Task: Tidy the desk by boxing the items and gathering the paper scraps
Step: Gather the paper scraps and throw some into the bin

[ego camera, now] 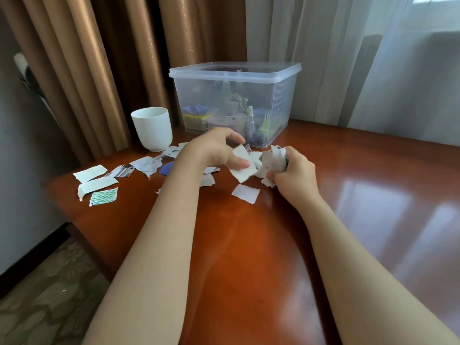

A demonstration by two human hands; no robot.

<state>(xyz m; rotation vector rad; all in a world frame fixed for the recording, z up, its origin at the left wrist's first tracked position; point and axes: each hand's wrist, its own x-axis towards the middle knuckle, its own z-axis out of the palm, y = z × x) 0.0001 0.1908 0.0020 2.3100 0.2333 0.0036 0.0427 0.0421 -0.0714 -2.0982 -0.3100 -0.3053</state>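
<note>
Left hand [219, 150] is pinching a white scrap [242, 168] between thumb and fingers, just in front of the clear box [234, 73]. Right hand [292, 173] is clenching a crumpled wad of scraps [272, 160], also just in front of the box, toward its right corner. The pinched scrap is touching or nearly touching the wad, and its long axis is slanting down toward the right hand, so a hand-over into the wad looks like the step in progress.

The box is standing open at the back of the desk [249, 245], and small items are already lying inside it. Boxing looks done, and scrap gathering is partway through.

Key relation: the leftover paper is lying mostly front-left of the box. A pale pile [149, 165] is sitting under the left forearm, and two white strips [90, 173] and a green patterned scrap [103, 196] are lying further left, past the white cup [152, 128]. The left hand is nearer to all of these. One square scrap [246, 193] is lying in front of the box, between both wrists, within reach of either hand.
</note>
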